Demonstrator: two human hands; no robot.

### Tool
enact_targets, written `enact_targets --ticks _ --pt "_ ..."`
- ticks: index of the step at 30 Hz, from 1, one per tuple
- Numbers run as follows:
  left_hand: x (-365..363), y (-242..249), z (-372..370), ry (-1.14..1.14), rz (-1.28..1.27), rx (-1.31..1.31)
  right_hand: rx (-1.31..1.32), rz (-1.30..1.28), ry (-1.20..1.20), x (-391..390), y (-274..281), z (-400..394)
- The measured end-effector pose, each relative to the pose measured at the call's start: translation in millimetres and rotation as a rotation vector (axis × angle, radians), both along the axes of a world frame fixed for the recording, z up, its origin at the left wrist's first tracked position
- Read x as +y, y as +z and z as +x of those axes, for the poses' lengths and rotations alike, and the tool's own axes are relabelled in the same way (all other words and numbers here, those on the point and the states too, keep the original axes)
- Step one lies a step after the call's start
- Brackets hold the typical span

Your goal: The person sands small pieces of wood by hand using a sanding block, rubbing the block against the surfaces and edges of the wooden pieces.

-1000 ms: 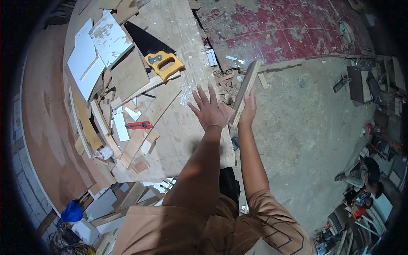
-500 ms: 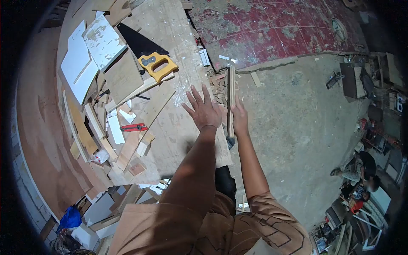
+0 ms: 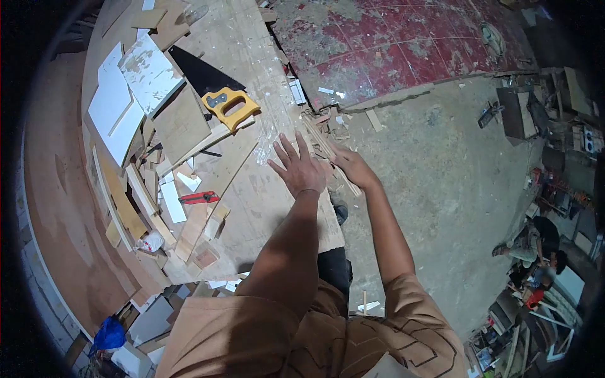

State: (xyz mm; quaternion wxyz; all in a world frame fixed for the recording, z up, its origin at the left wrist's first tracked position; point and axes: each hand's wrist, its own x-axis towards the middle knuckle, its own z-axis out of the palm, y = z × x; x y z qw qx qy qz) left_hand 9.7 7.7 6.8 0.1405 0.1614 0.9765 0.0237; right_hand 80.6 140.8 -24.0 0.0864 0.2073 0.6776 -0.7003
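My left hand [image 3: 301, 172] lies flat with fingers spread on the wooden worktable [image 3: 252, 208], close to its right edge. Just past that edge, my right hand [image 3: 353, 167] is closed around a few thin wooden strips [image 3: 320, 138], which slant across the corner of the table edge. Their near end sticks out below my right hand. Further up the table lies a handsaw [image 3: 232, 108] with a yellow handle and black blade. A red utility knife [image 3: 199, 198] rests among offcuts left of my left hand.
White panels [image 3: 116, 104] and wood scraps [image 3: 149, 189] crowd the table's left side. Right of the table spreads a concrete floor [image 3: 428, 176], with a worn red floor area [image 3: 403, 57] beyond. A person [image 3: 535, 246] sits low at the far right among stacked materials.
My right hand has swung the wooden strips from nearly upright in view to a slant, their far end moving left over the table edge. My left hand stays almost in place.
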Motion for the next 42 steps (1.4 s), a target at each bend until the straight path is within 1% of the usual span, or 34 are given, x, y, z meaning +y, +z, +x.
enact_targets --ticks 2,4,6,7,9,10,12,13,14,16,17,19,20,22,23,25,27,28,30,31,33,35,36,37,38,39,41,42 --pt "0 -3 0 0.004 0.010 0.014 0.011 -0.038 -0.042 -4 -7 -8" --pt "0 -5 1 0.013 -0.046 0.057 0.011 -0.068 -0.077 -3 -12 -2" --pt "0 -5 1 0.018 -0.036 0.036 0.074 -0.056 0.018 4 -7 23" --pt "0 -3 0 0.020 -0.030 0.022 0.069 -0.052 0.025 8 2 34" --pt "0 4 -3 0.020 -0.049 0.000 -0.161 -0.092 0.159 23 27 53" --pt "0 5 -2 0.010 -0.073 -0.020 -0.169 -0.086 0.167 32 45 53" --pt "-2 3 -3 0.013 -0.018 -0.019 -0.442 -0.106 0.290 44 74 49" --pt "-2 3 -3 0.007 0.032 -0.012 -0.370 -0.049 0.315 48 69 47" --pt "-2 4 -2 0.014 0.034 -0.014 -0.373 -0.047 0.322 50 66 39" --pt "0 12 -4 0.025 0.041 -0.066 -0.350 0.128 0.508 49 60 6" --pt "0 14 -5 0.025 0.041 -0.064 -0.348 0.129 0.508 46 56 -16" --pt "2 17 -5 0.041 0.039 -0.071 -0.513 0.250 0.695 34 52 -55" --pt "2 15 -4 0.040 0.038 -0.070 -0.512 0.249 0.694 28 57 -60" --pt "1 15 -5 0.032 0.045 -0.058 -0.630 0.199 0.550 21 73 -70" --pt "0 15 -5 0.035 0.047 -0.061 -0.633 0.200 0.552 22 62 -62" --pt "2 23 -8 0.031 0.010 -0.137 -0.363 0.176 0.529 29 36 -31" --pt "0 16 -6 0.045 0.032 -0.127 -0.399 0.206 0.414 35 83 -5" --pt "0 13 -6 0.049 0.054 -0.112 -0.401 0.206 0.423 38 94 2" --pt "-1 13 -8 0.056 0.045 -0.125 -0.505 0.157 0.428 42 108 12" --pt "0 15 -7 0.049 0.039 -0.133 -0.511 0.154 0.425 39 118 4" --pt "1 18 -7 0.045 0.033 -0.134 -0.618 0.282 0.574 31 125 -30" --pt "1 15 -6 0.036 0.029 -0.127 -0.649 0.191 0.399 18 78 -42" --pt "0 8 -4 0.034 0.001 -0.079 -0.646 0.190 0.387 10 42 -34" --pt "0 4 -4 0.034 -0.026 -0.031 -0.445 0.068 0.135 2 1 -24" --pt "1 5 -4 0.027 -0.025 -0.028 -0.240 -0.053 -0.111 -2 -20 -20" --pt "2 5 -4 0.026 -0.034 -0.032 -0.238 -0.054 -0.113 -4 -11 -17" --pt "-1 6 -3 0.030 -0.052 -0.048 -0.109 -0.117 -0.303 -20 19 6" --pt "-1 8 -4 0.030 -0.024 -0.069 -0.116 -0.120 -0.301 -22 21 24"
